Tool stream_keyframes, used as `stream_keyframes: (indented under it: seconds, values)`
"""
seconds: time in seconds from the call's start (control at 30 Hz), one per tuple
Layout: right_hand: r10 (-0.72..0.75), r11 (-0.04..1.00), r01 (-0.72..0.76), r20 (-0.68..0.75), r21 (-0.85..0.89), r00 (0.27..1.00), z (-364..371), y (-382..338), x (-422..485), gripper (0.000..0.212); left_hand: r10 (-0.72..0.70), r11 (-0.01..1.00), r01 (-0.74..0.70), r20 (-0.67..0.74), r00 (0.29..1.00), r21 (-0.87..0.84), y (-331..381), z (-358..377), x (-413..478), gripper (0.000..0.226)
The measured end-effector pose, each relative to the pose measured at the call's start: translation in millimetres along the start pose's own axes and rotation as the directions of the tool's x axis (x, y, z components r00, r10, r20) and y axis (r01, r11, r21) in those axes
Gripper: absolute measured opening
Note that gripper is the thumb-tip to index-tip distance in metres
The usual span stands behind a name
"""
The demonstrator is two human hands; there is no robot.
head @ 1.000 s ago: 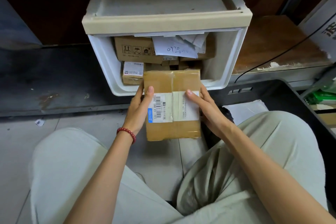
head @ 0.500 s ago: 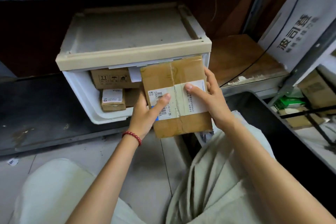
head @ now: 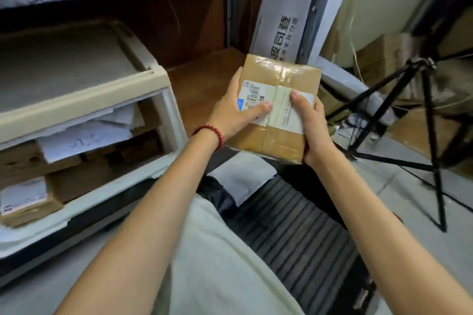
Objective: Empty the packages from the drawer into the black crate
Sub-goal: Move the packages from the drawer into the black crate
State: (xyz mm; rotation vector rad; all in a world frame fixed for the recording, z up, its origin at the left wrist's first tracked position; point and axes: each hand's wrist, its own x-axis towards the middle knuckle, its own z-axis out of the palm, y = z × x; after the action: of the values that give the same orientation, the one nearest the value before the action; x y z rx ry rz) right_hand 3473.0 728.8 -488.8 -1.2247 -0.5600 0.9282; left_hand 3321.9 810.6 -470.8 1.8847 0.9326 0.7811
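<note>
1. Drawer (head: 107, 194): pale plastic, pulled open at left. We see brown boxes and loose white papers (head: 84, 138) inside, and one small labelled box (head: 25, 202) at its near-left corner.
2. Black crate (head: 294, 238): on the floor right of the drawer, ribbed bottom showing, partly hidden by our knee.
3. Tripod (head: 432, 135): black, standing on the floor at far right, well apart from the crate.
4. Cardboard package (head: 289, 77): flat, taped, white barcode label on top. It is held in the air right of the drawer, over the far end of the crate, not touching either.
5. White mailer (head: 243, 176): lying in the crate's far end, just below the held package.
6. Left hand (head: 233, 115): grasping the package's left edge, thumb flat across the label.
7. Right hand (head: 311, 123): grasping the package's right edge, thumb on the label. We cannot see the fingers underneath.
8. Red bead bracelet (head: 212, 133): on the left wrist.
</note>
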Motion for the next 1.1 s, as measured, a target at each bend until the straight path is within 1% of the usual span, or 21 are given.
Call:
stream_keyframes:
  seconds: [0.07,0.13,0.2,0.3,0.37,0.43,0.5,0.53,0.63,0.73,0.8,0.83,0.87,0.9,0.93,1.0,1.1]
  values:
    - [0.028,0.999,-0.027,-0.069,0.019,0.997,-20,8,3,0.09,-0.004,1.0,0.003,0.039,0.999,0.031,-2,22,8,0.086]
    - [0.066,0.996,-0.057,-0.139,0.064,0.988,-32,20,5,0.085,-0.039,0.994,0.032,0.062,0.997,0.107,-10,40,14,0.093]
    - [0.121,0.987,-0.097,-0.208,0.125,0.971,-38,37,8,0.078,-0.078,0.964,0.064,0.044,0.996,0.26,-22,55,18,0.097]
    - [0.232,0.962,-0.185,-0.248,0.198,0.941,-42,73,14,0.084,-0.143,0.872,0.119,0.014,0.99,0.475,-39,66,9,0.088]
    - [0.326,0.935,-0.27,-0.259,0.229,0.909,-41,100,17,0.087,-0.228,0.848,0.157,0.079,0.97,0.506,-59,65,0,0.086]
    - [0.408,0.907,-0.356,-0.265,0.224,0.873,-38,125,17,0.09,-0.329,0.832,0.195,0.18,0.927,0.519,-82,62,-7,0.093]
    - [0.459,0.887,-0.417,-0.287,0.197,0.841,-34,147,18,0.091,-0.392,0.782,0.199,0.218,0.894,0.591,-102,59,-13,0.097]
    - [0.481,0.876,-0.441,-0.303,0.196,0.822,-31,156,20,0.09,-0.398,0.757,0.187,0.216,0.891,0.626,-112,59,-15,0.096]
    - [0.545,0.838,-0.495,-0.339,0.228,0.767,-22,178,35,0.083,-0.356,0.705,0.143,0.173,0.918,0.694,-133,55,-15,0.093]
    - [0.562,0.826,-0.529,-0.348,0.193,0.75,-7,187,54,0.083,-0.34,0.665,0.166,0.097,0.935,0.728,-148,50,-10,0.085]
    - [0.576,0.813,-0.568,-0.317,0.127,0.753,1,195,68,0.081,-0.347,0.658,0.208,0.046,0.937,0.724,-152,46,-4,0.08]
    - [0.608,0.789,-0.607,-0.258,0.094,0.751,5,200,75,0.076,-0.347,0.662,0.22,0.033,0.937,0.717,-154,45,-1,0.078]
    - [0.647,0.76,-0.648,-0.167,0.059,0.744,8,204,81,0.068,-0.343,0.667,0.224,0.027,0.939,0.711,-155,45,1,0.077]
    - [0.687,0.726,-0.688,-0.076,0.013,0.723,11,205,82,0.063,-0.34,0.669,0.222,0.026,0.94,0.71,-156,45,2,0.076]
    - [0.713,0.7,-0.713,-0.016,-0.033,0.701,14,206,83,0.06,-0.338,0.664,0.218,0.027,0.941,0.715,-159,45,3,0.075]
    - [0.719,0.69,-0.715,0.001,-0.114,0.695,16,209,82,0.058,-0.325,0.617,0.193,0.024,0.945,0.763,-165,44,1,0.073]
    - [0.701,0.682,-0.681,-0.025,-0.265,0.712,13,209,74,0.057,-0.285,0.515,0.123,0.034,0.958,0.849,-170,37,-6,0.07]
